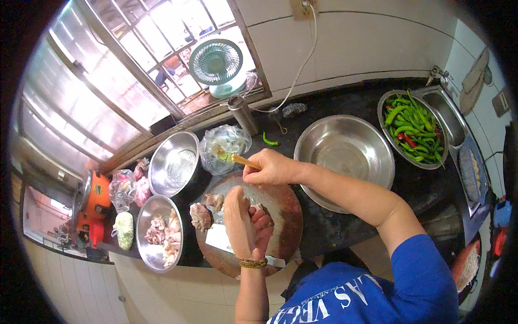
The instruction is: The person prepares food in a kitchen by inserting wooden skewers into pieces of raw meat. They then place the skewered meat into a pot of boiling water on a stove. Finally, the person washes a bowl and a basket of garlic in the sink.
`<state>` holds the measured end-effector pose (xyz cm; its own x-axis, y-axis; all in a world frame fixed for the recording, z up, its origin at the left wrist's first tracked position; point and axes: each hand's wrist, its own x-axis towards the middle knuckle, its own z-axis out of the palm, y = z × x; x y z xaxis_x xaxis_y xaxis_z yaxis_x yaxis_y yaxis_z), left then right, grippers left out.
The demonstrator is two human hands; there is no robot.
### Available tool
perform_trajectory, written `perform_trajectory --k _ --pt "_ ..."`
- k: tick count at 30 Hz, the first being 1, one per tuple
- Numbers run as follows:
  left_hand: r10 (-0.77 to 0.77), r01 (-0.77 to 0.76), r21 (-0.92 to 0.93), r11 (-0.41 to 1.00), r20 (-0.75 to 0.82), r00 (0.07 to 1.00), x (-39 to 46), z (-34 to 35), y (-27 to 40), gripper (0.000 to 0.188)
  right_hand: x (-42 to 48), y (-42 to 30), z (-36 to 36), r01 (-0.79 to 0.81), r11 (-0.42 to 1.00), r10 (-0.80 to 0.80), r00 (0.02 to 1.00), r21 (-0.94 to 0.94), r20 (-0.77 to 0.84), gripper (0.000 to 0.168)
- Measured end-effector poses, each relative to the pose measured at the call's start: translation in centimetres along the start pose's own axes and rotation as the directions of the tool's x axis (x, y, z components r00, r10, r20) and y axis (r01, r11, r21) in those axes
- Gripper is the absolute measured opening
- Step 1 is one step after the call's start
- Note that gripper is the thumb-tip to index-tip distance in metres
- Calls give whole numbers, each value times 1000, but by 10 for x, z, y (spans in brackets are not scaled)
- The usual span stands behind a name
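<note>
My left hand, with a beaded bracelet at the wrist, holds up a long pale slab of raw meat with skin above the round chopping board. Above and to the right, my right hand grips a thin wooden stick or handle; its other end is hidden in the fist. Beneath the left hand a cleaver lies on the board, its pale handle poking out past the wrist. Two chunks of raw meat, a larger one and a smaller one, sit at the board's left edge.
Left of the board stand a steel bowl of cut meat and another steel bowl. A plastic bag and steel cylinder stand behind. To the right are a wide steel basin, a bowl of green peppers and a sink.
</note>
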<state>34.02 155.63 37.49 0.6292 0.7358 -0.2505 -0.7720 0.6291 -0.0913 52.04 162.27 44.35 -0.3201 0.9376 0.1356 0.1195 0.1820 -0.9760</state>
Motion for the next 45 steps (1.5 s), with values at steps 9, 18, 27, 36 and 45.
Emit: perform_trajectory --k 9,18,27,36,45 --pt "250 -239 359 902 16 968 2 -1 10 38 -3 -1 -4 15 977 -13 1000 -214 10 13" --pt "187 -179 214 960 -14 982 13 -14 34 32 -4 -3 -1 -119 987 118 993 -105 -12 12" --pt "142 -147 282 948 37 989 6 -20 41 35 10 4 21 -6 992 6 1000 -127 3 11" --pt "156 -163 178 971 52 986 1 -18 41 36 25 2 39 36 958 -59 996 -285 -73 12" --pt "64 -89 217 972 120 991 -2 -21 47 37 28 8 45 196 853 -237 971 -483 -25 12"
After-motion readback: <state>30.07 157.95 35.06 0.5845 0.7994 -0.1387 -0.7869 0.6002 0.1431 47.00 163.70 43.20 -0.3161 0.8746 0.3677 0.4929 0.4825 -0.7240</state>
